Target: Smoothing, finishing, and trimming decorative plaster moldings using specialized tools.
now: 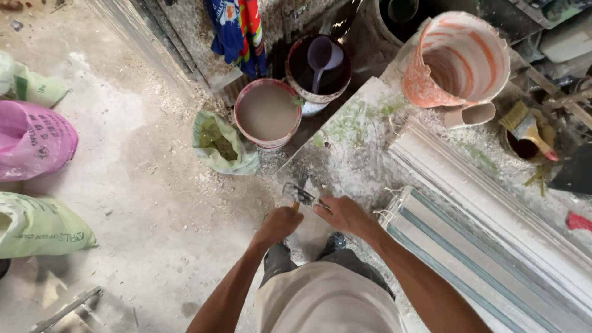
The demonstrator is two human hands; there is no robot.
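Note:
My left hand [279,225] is closed around the handle of a flat metal scraper [300,193]. My right hand [343,214] rests its fingers on the scraper's blade. The tool sits at the near corner of a plaster-dusted work slab [351,148]. A long white moulded plaster strip [487,203] and a grooved mould [456,253] lie on the slab to the right of my hands.
A bucket of grey-brown liquid [267,113], a dark bucket with a purple scoop [320,61] and an open green bag [222,143] stand past the slab's corner. An orange-smeared white bucket [459,58] and a brush [530,129] sit at right. Filled sacks [37,139] lie left.

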